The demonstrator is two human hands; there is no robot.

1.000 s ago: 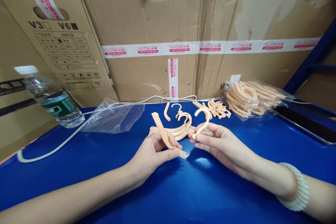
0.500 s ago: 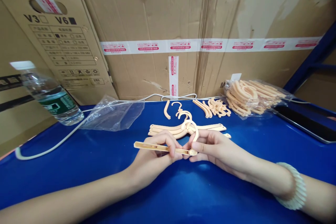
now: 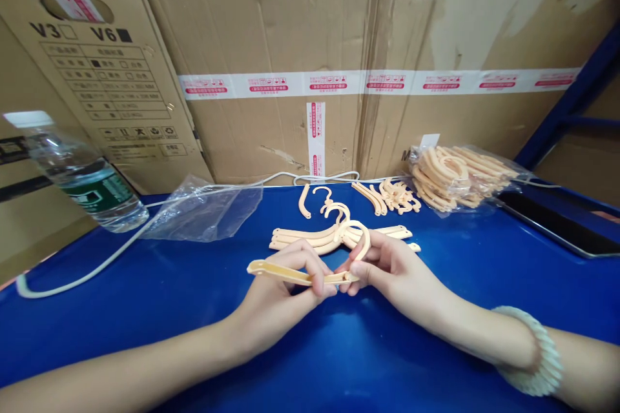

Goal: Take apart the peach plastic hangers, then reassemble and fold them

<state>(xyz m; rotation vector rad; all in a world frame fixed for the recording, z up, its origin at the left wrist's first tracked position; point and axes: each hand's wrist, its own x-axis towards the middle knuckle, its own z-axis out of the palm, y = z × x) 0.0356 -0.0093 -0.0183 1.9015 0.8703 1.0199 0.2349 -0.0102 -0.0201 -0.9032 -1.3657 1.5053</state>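
Note:
My left hand [image 3: 290, 284] is closed around a beige plastic hanger arm [image 3: 276, 271], its hollow side facing me. Between the fingers of my right hand [image 3: 387, 264] is a beige hanger hook [image 3: 362, 239], curving upward. The hook's base meets the inner end of the arm where my fingertips come together; the fingers partly cover this joint. Just behind my hands, several folding hangers [image 3: 305, 237] lie stacked on the blue table [image 3: 368, 361]. Farther back are a loose hanger arm [image 3: 304, 201] and a loose hook [image 3: 323, 197].
Toward the back right lie more arms [image 3: 369, 199], a pile of hooks [image 3: 400, 195] and a plastic bag of hanger parts [image 3: 460, 177]. A phone [image 3: 557, 224] is at the right. A water bottle [image 3: 82, 181], crumpled clear bag [image 3: 203, 213] and white cable [image 3: 104, 264] occupy the left. Cardboard boxes [image 3: 271, 26] stand behind.
The hook's base has shifted against the arm's end, and the arm has rolled slightly, showing more of its hollow side. Both hands keep their grip. The whole view has moved a little.

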